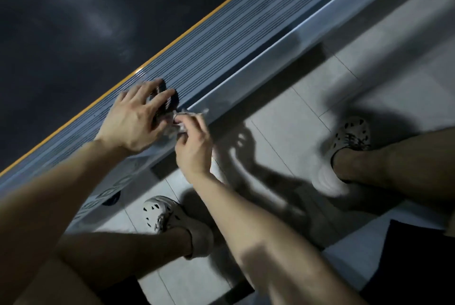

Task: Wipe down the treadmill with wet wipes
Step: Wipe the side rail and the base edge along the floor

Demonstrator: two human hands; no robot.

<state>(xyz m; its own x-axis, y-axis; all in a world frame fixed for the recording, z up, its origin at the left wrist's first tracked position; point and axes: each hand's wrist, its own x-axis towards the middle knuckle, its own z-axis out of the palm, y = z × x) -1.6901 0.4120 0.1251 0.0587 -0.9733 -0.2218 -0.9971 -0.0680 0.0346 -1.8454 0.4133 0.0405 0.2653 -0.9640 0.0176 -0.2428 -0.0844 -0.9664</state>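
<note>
The treadmill runs diagonally across the view, with a dark belt [73, 21], a yellow stripe and a grey ribbed side rail [221, 48]. My left hand [135, 122] rests on the rail with fingers spread over a dark wet wipes pack [167, 101], holding it down. My right hand [194, 149] is just beside it, fingers pinched on a thin whitish wipe [189, 114] at the pack's edge. The picture is blurred, so the wipe's shape is unclear.
Pale floor tiles [307, 107] lie beside the treadmill. My two feet in light perforated clogs stand on them, the left foot [172, 218] near the rail and the right foot [344, 152] further out. Shadows of my hands fall on the tiles.
</note>
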